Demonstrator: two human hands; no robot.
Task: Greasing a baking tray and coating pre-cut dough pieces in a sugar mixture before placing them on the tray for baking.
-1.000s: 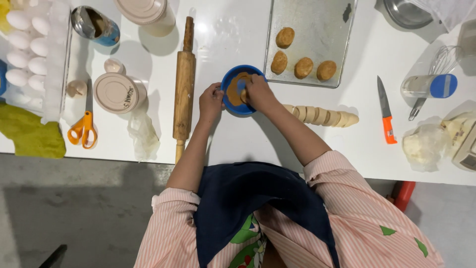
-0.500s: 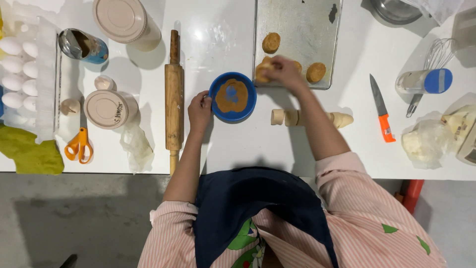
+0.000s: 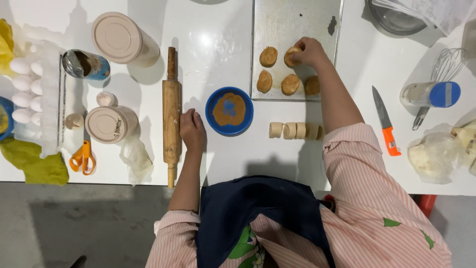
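Your right hand (image 3: pixel 308 51), fingers closed on a coated dough piece (image 3: pixel 291 56), sets it on the baking tray (image 3: pixel 297 20) at upper centre; your left hand (image 3: pixel 192 131), loosely curled and empty, rests on the surface beside the blue bowl (image 3: pixel 229 111). Next, release it clear of its 4 neighbours.

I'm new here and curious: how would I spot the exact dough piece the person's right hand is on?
Find the metal baking tray at the top of the white table. Five coated dough pieces sit at its near end; the right hand rests on the upper right dough piece, beside another upper piece. It alone is partly covered by fingers.
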